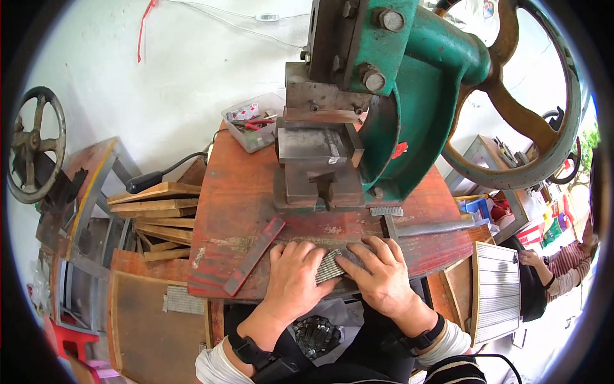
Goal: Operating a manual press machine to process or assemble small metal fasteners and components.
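At the near edge of the wooden table, my left hand (293,272) and my right hand (382,272) are closed on a grey block of ribbed metal strips (329,266) from both sides. Their fingers cover its ends, and I cannot tell if it rests on the tabletop. A flat red bar (254,257) lies slantwise just left of my left hand. Beyond my hands stands a green hand press (416,128), with a metal die block (313,144) under its ram. Close to the press base lies a short ribbed strip (387,211).
A long grey metal bar (435,226) lies on the table's right. At the back left is a clear bin (262,137) of tools. Stacked boards (160,208) and a wooden tray (150,333) sit at left. Dark scraps (316,336) lie below my hands. Another person's hand (529,257) shows at right.
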Available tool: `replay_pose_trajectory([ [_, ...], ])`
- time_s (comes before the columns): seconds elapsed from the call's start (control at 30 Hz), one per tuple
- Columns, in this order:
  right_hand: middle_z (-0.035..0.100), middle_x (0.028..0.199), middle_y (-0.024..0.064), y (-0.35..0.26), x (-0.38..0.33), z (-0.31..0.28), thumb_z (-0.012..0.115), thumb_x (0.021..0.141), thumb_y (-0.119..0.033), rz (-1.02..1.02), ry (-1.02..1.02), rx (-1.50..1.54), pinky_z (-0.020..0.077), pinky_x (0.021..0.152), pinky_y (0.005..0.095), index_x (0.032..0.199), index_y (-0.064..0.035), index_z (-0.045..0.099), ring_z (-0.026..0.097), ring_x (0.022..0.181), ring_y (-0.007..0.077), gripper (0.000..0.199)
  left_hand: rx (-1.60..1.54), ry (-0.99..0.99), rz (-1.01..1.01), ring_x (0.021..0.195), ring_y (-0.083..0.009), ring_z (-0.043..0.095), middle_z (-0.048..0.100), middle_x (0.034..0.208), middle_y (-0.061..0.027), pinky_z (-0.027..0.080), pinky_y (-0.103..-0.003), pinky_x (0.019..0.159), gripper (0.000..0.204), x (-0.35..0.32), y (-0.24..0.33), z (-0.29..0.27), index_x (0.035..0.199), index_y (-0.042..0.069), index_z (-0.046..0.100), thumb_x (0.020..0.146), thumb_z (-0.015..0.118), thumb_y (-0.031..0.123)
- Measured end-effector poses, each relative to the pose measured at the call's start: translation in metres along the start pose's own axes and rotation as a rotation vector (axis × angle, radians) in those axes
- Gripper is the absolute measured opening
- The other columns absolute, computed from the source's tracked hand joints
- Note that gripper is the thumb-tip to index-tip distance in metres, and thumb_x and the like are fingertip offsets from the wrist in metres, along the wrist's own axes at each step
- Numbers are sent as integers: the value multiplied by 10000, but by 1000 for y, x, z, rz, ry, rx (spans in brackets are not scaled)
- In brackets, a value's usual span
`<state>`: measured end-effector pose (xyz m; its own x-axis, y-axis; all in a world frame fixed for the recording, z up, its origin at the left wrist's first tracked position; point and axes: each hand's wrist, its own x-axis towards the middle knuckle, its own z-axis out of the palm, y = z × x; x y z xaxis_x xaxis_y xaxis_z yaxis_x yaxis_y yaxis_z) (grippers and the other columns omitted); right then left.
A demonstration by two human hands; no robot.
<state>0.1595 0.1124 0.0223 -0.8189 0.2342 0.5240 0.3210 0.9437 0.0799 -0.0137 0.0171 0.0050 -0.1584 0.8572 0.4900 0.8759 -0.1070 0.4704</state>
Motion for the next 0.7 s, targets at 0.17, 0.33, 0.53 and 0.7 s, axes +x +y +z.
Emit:
replay_pose_trajectory([
  [0.17, 608, 1154, 63, 1, 2, -5, 647, 715, -169, 17, -19, 32, 428, 930, 444, 1125, -149, 694, 544, 1121, 301, 413, 5, -14, -7, 1005, -268, 552, 613, 1001, -62, 361, -434, 891, 514, 2, 0, 3, 1018, 47, 657, 603, 866, 267],
  [0.33, 616, 1170, 121, 43, -11, -20, 675, 720, -39, 152, 41, 60, 448, 952, 463, 1103, -79, 674, 546, 1118, 360, 385, 21, -6, 0, 1005, -268, 550, 612, 1001, -63, 357, -433, 896, 496, -1, -2, 3, 1017, 44, 659, 632, 849, 292],
  [0.53, 622, 1048, 135, 109, -32, -24, 740, 667, 29, 303, -169, 123, 466, 914, 474, 1104, -39, 666, 561, 1020, 365, 448, 17, 21, 15, 998, -273, 551, 606, 992, -78, 356, -429, 893, 499, -2, -1, 2, 1025, 34, 662, 646, 840, 306],
  [0.7, 620, 1016, 135, 126, -32, -19, 748, 675, 15, 265, -160, 196, 492, 866, 442, 1053, -22, 655, 572, 990, 359, 391, 61, 110, -3, 983, -280, 552, 603, 983, -86, 355, -425, 885, 505, -7, 3, 5, 1025, 27, 667, 643, 841, 309],
])
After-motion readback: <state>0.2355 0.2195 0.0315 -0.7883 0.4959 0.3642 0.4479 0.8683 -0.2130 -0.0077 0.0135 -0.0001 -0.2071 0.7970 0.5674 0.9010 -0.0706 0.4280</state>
